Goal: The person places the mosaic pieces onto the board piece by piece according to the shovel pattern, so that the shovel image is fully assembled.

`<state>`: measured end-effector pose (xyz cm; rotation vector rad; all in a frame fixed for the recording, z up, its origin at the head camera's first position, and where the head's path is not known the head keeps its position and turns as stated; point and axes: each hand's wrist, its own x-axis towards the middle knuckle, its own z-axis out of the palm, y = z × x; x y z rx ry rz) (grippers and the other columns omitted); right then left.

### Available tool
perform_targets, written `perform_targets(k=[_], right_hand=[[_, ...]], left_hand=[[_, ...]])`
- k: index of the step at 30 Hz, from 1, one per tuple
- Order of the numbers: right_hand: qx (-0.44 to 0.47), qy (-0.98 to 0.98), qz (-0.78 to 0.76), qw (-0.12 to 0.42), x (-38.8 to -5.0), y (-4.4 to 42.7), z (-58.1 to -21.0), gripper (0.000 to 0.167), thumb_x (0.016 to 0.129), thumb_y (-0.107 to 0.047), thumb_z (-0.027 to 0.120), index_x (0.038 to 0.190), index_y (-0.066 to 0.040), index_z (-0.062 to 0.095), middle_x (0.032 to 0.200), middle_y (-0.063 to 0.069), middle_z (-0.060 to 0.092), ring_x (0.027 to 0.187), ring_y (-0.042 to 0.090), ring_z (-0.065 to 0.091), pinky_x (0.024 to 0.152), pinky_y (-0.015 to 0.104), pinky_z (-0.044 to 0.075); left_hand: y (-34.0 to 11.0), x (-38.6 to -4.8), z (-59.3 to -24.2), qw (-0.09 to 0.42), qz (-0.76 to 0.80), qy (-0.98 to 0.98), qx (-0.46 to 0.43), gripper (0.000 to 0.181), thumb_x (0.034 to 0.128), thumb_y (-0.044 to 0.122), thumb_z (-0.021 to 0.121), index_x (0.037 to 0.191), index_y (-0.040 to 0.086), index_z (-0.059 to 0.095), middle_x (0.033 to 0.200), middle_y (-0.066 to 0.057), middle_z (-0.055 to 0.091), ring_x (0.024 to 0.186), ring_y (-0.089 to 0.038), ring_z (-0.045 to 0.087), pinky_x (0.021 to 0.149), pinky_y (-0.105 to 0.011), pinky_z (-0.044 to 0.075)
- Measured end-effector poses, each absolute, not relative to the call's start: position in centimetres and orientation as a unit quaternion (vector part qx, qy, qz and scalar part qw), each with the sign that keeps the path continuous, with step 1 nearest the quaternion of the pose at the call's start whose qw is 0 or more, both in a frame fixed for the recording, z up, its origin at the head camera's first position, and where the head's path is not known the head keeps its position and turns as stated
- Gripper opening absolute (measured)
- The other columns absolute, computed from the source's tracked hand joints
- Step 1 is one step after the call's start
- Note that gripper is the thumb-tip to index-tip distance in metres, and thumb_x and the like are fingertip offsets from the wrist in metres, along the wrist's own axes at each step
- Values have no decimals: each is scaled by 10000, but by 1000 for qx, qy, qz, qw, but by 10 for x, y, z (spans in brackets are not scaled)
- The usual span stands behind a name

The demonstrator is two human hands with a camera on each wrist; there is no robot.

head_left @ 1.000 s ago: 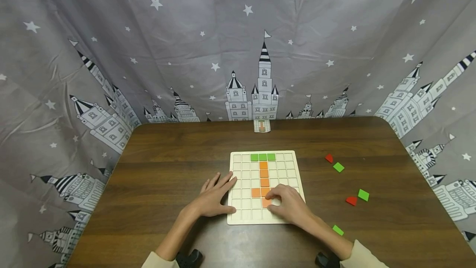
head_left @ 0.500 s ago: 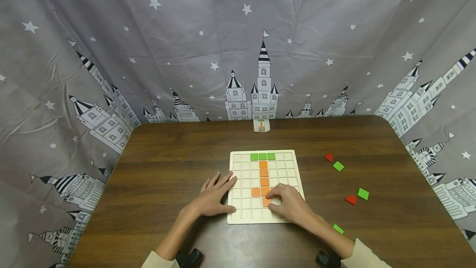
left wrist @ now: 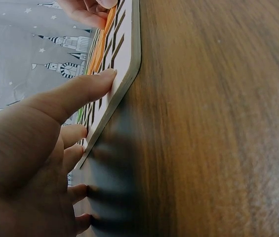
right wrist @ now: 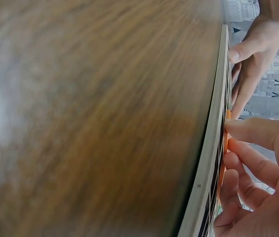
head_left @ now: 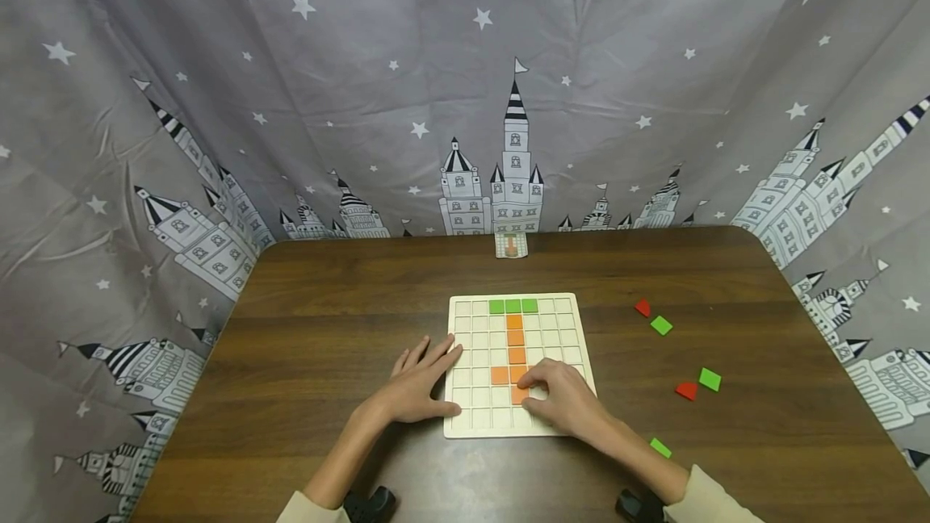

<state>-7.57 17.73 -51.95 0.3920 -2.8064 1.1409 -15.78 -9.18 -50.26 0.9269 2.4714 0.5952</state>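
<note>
Fingers of the right hand on an orange tile

L fingers spread, R fingers bent

- Head: high, farthest off, facing forward and down over table, board and curtain.
- Left wrist: low, close, turned sideways, looking past the left hand.
- Right wrist: likewise, past the right hand.
- Both wrist views share the board.
</note>
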Motion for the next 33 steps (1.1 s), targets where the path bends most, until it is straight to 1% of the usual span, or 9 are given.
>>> perform_targets(k=[8, 14, 20, 25, 28, 33], right_hand=[[106, -922, 372, 24, -73, 181, -519, 170, 738, -33, 780, 889, -110, 771, 891, -74, 682, 833, 113, 614, 759, 311, 492], [95, -914, 394, 10, -72, 204, -517, 166, 789, -67, 816, 937, -123, 766, 927, -79, 686, 829, 112, 590, 751, 297, 496], [52, -921, 384, 48, -72, 240, -515, 201, 810, -64, 818, 1002, -93, 769, 974, -32, 688, 871, 165, 605, 781, 362, 511], [21, -926, 369, 81, -73, 273, -512, 223, 842, -79, 793, 1061, -60, 754, 1048, 55, 693, 964, 268, 656, 838, 476, 518], [5, -927, 362, 97, -72, 294, -511, 230, 859, -91, 781, 1082, -49, 746, 1076, 101, 693, 993, 329, 653, 844, 528, 506], [-19, -929, 348, 126, -73, 326, -512, 283, 859, -93, 780, 1121, -5, 721, 1105, 188, 669, 985, 391, 630, 824, 575, 484]], left_hand=[[-92, -158, -503, 218, 216, 892, 333, 886, 864, 384, 773, 1574, 106, 324, 1646, -97, 197, 1487, -442, 62, 1117, -673, 42], [-92, -158, -502, 216, 216, 892, 333, 880, 865, 372, 774, 1572, 97, 327, 1643, -107, 203, 1485, -447, 64, 1115, -676, 47], [-92, -157, -502, 215, 216, 892, 334, 878, 864, 367, 772, 1572, 98, 327, 1642, -103, 207, 1484, -448, 68, 1114, -678, 50], [-92, -157, -502, 216, 214, 892, 333, 879, 866, 371, 769, 1573, 97, 325, 1643, -102, 206, 1484, -448, 68, 1115, -678, 52], [-92, -157, -501, 217, 217, 891, 333, 876, 867, 368, 769, 1572, 93, 326, 1642, -106, 207, 1483, -452, 66, 1112, -682, 49], [-91, -157, -500, 221, 218, 891, 330, 880, 867, 378, 770, 1572, 94, 326, 1643, -106, 203, 1484, -450, 63, 1113, -679, 47]])
